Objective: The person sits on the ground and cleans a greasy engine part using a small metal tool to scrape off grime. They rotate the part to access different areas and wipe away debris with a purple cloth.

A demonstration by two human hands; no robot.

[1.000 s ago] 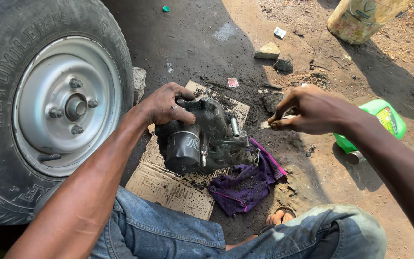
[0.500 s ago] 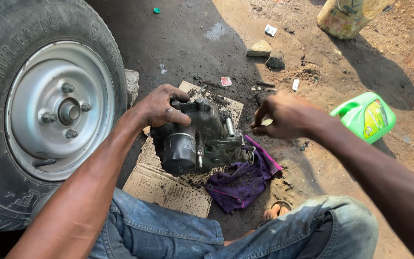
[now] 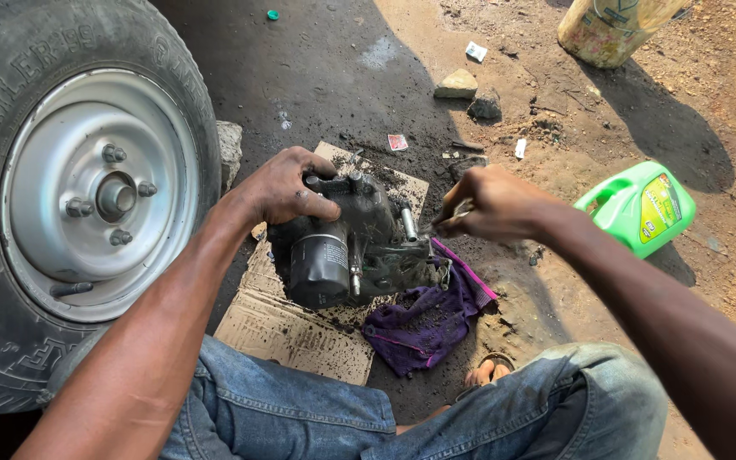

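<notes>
At the centre of the frame we see the greasy engine part [image 3: 359, 247] lying on cardboard [image 3: 296, 328] on the ground. Our left hand [image 3: 287, 187] is clamped over its top, fingers curled. Our right hand [image 3: 491, 203], just right of it, pinches a small tool [image 3: 456, 213] near the part. A purple rag [image 3: 432, 319] lies under its right edge. A wheel [image 3: 87, 196] fills the left; a green jug [image 3: 641, 204] sits at right.
</notes>
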